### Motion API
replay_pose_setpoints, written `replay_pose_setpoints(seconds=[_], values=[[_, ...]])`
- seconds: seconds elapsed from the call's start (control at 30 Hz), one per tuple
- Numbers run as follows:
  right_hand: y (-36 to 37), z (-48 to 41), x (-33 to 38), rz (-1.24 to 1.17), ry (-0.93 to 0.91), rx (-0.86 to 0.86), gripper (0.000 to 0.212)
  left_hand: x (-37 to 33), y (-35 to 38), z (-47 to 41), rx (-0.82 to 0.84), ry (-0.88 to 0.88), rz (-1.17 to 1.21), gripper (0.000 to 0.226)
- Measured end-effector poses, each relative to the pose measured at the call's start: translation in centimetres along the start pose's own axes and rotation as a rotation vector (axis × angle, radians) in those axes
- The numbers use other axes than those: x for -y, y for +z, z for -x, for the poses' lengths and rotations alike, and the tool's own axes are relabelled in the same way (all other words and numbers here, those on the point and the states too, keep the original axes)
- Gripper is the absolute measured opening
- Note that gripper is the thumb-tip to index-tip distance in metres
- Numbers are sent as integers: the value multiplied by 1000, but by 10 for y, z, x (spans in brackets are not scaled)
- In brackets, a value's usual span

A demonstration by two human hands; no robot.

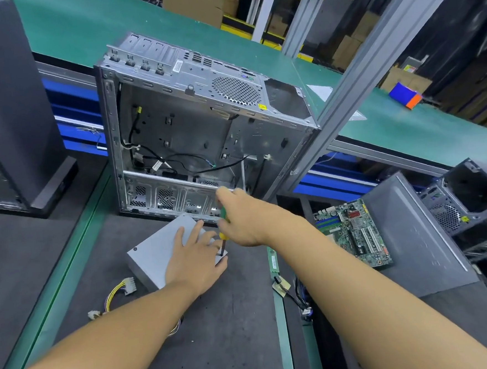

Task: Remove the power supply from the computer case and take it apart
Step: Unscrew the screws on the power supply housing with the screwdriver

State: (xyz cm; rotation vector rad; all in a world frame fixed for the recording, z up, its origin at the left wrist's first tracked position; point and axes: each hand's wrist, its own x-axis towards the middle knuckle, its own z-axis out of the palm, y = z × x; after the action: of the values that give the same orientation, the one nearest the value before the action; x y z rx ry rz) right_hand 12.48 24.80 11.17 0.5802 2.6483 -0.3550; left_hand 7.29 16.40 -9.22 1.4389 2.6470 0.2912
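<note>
Two hands are working at the supply, which is lying flat on the dark mat just in front of the case, already out of it, its yellow wires trailing off the near left side. The left hand is pressing down on the lid, fingers spread and straight, gripping nothing. The right hand is curling round the green-and-yellow driver, holding it nearly upright, tip meeting the lid at its right-hand corner, just beside the left thumb. The box is sitting cornerwise to the person, and its long axis appears to be running near left to far right. That puts the corner directly under the right hand, the nearer one. Whether the tip is seated in a screw cannot be told. In my judgement removal is done and the lid screws are in hand; a slip risks the left fingers.
</note>
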Motion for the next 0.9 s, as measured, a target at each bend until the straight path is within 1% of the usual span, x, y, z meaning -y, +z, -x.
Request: replay_pose_setpoints(seconds=[0.03, 0.1, 0.13, 0.17, 0.2, 0.23, 0.27, 0.33, 0.37, 0.43, 0.47, 0.53, 0.57, 0.6, 0.63, 0.67, 0.7, 0.73, 0.8, 0.83, 0.9], values=[[1, 0, 1, 66, 41, -51, 22, 0, 0, 0, 2, 2, 5, 57], [1, -1, 5, 373, 49, -127, 33, 1, 0, 0, 11, 6, 15, 57], [2, -2, 6, 476, 29, -144, 34, 2, 0, 0, 13, 7, 18, 57], [2, -3, 4, 488, 19, -145, 31, 2, -1, -1, 10, 8, 18, 57], [1, -4, 2, 400, 20, -117, 27, 2, 0, -1, 6, 8, 14, 57], [-2, -4, -1, 258, 33, -52, 23, 2, 1, -1, 5, 8, 10, 57], [-7, -4, -4, 134, 46, 22, 24, 2, 2, -2, 4, 9, 5, 57], [-14, -1, -8, 3, 51, 137, 34, 3, 4, -1, 5, 14, -5, 56], [-14, 0, -10, -15, 53, 144, 35, 3, 4, -1, 5, 13, -13, 56], [-9, 0, -8, 33, 128, 77, 35, 2, 5, -2, 1, 6, -26, 56], [-7, -1, -7, 90, 183, 28, 38, 2, 5, -2, -2, 4, -25, 55], [-5, -1, -3, 194, 271, -50, 51, 2, 5, -2, -4, 8, -17, 54], [-4, 0, -2, 269, 255, -80, 51, 2, 6, -2, -7, 10, -14, 55], [-4, -1, -3, 346, 197, -92, 44, 3, 6, -2, -10, 9, -11, 55], [-4, 0, -3, 375, 132, -73, 34, 3, 6, -2, -12, 8, -8, 55], [-6, 0, -3, 348, 97, -32, 26, 3, 5, -2, -13, 7, -7, 54], [-9, 0, -5, 271, 105, 25, 19, 2, 5, -2, -14, 6, -6, 53], [-13, 0, -6, 167, 137, 83, 19, 2, 5, -2, -14, 5, -6, 53], [-17, 1, -8, 68, 186, 149, 27, 2, 5, -2, -8, 3, -6, 53], [-16, 2, -10, 71, 196, 132, 33, 2, 5, -3, -9, 0, -8, 53], [-8, 5, -10, 87, 224, 42, 44, 2, 5, -2, -9, -7, -17, 54]])
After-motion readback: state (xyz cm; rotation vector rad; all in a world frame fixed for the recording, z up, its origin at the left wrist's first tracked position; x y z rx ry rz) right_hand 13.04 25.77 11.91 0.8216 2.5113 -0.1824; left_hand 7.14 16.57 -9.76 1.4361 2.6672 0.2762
